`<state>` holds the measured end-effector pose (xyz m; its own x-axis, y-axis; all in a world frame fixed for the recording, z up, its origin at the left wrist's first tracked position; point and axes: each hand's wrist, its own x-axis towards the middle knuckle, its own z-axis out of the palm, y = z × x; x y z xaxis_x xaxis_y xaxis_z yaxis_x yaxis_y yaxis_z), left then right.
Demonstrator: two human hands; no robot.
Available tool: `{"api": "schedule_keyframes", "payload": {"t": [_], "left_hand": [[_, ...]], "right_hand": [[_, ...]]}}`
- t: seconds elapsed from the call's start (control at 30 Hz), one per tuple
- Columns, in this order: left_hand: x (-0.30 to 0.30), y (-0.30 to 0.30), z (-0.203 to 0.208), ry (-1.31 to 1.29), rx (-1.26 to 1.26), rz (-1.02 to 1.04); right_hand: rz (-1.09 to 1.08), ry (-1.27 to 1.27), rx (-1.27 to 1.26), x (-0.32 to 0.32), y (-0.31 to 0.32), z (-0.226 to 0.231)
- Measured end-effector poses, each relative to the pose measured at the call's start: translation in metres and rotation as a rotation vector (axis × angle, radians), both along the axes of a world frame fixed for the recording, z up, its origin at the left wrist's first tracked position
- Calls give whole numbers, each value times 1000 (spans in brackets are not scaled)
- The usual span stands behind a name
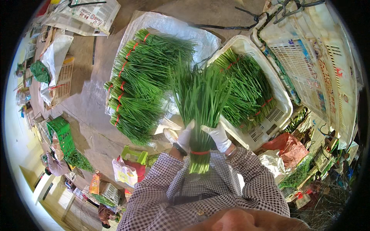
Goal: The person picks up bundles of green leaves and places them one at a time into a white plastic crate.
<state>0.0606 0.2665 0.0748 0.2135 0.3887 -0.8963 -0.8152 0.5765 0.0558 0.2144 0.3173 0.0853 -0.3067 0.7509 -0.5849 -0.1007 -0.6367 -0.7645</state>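
Observation:
Both of my hands wear white gloves and hold one bundle of garlic chives upright in front of my body. My left hand presses on its left side, and my right hand grips the right. A red band ties the bundle below my hands, near the pale cut stems; the leaf tips fan out away from me. Beyond it, several banded chive bundles lie in a row on a white plastic sheet. To the right, more tied bundles lie in a white plastic crate.
Large whitish crates stand at the right. Bags and loose greens lie below them. At the left are a green crate and a small light-green stool. Other people are at the far left.

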Motion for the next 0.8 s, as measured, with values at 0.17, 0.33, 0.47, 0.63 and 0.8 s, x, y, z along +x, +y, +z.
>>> {"api": "schedule_keyframes", "payload": {"t": [0.17,0.33,0.47,0.63,0.8], "left_hand": [[4,8,11,-36,234,170],[13,8,-9,-132,230,226],[25,31,-12,-232,227,224],[55,75,23,-435,37,153],[131,60,6,-686,57,52]], "right_hand": [[-409,215,-232,17,-19,-42],[-204,84,-141,32,-3,-32],[-217,-81,92,79,-14,-15],[336,-903,885,140,-5,-6],[403,-799,1256,175,6,31]]}}
